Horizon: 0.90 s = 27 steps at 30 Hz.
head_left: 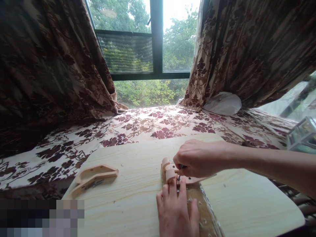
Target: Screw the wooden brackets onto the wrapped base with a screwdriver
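Before you: pale, smooth, faintly grained wood-look board [138, 177], satin sheen. Matt, tan wood-look angled pieces [98, 174] toward its left edge. Brown and maroon floral cloth curtains [61, 59], softly lustrous folds.

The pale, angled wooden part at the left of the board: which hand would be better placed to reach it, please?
Probably the left hand: it is nearer the pale, angled wooden part, with fingers extended, while the right hand is farther off, closed around a small dark item.
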Available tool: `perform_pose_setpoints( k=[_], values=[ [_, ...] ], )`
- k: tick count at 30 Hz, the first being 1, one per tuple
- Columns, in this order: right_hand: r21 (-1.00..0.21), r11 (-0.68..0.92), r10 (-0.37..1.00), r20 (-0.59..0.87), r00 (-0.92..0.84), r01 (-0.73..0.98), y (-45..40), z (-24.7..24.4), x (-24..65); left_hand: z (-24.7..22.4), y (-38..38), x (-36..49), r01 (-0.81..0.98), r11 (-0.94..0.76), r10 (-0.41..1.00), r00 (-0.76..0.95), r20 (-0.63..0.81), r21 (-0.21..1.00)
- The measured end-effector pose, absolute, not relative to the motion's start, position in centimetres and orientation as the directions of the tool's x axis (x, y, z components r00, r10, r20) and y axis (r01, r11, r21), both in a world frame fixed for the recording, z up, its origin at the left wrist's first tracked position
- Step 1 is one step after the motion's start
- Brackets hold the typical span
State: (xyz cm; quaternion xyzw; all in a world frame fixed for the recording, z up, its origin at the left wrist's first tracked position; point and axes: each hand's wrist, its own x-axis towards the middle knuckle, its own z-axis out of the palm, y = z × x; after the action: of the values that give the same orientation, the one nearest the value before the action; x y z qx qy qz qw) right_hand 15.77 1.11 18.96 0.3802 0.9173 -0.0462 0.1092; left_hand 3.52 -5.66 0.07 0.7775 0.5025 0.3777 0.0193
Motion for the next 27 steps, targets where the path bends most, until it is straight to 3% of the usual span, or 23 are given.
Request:
perform_pose_setpoints(
  k=[11,21,27],
  values=[
    [-0.019,0.683,0.71,-0.22,-0.669,0.73,-1.5,17.8,16.2,0.3,-5.7,3.4,0.736,-0.498,0.816,0.218,0.536,0.458],
    [0.133,0.698,0.707,-0.285,-0.647,0.704,1.6,20.5,15.1,0.1,-5.6,3.4,0.775,-0.505,0.786,0.231,0.573,0.38],
    [0.025,0.678,0.714,-0.259,-0.651,0.734,3.0,19.5,15.7,0.2,-5.6,3.4,0.752,-0.511,0.79,0.22,0.573,0.417]
  ],
)
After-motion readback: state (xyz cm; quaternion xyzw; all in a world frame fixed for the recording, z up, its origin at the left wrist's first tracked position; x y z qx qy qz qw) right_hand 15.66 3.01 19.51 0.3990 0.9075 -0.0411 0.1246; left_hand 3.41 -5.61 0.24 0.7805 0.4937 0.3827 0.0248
